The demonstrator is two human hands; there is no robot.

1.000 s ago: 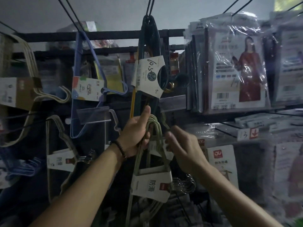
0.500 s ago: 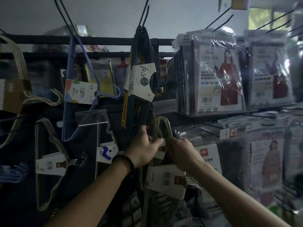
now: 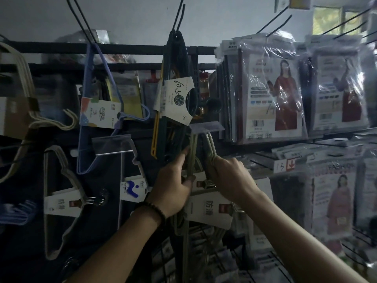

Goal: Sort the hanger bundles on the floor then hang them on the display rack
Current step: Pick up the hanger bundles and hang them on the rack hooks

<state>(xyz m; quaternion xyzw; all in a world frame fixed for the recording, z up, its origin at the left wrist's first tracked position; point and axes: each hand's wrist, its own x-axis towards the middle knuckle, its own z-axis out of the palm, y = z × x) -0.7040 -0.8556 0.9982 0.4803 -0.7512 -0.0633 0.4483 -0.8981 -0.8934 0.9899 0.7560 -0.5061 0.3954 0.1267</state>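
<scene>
Left hand point(image 3: 173, 181) is closed round the left side of an olive hanger bundle point(image 3: 211, 147), fingers curled over the wires and thumb pointing up along them. A dark beaded bracelet point(image 3: 153, 209) sits on that wrist. Right hand point(image 3: 230, 176) grips the right side of the same bundle, fist tight just under the curved top. A white paper label point(image 3: 211, 208) wraps the bundle below both hands.

Both hands hold the bundle up against the display rack point(image 3: 132, 49), its top just under a clear price tag holder point(image 3: 206, 127) and just below a dark green hanger bundle point(image 3: 177, 94) hanging from a hook. Whether the olive bundle is on a hook itself is hidden. To the left hang a blue hanger bundle point(image 3: 98, 113) and a grey hanger bundle point(image 3: 59, 201). Packaged clothes point(image 3: 271, 94) hang at the right.
</scene>
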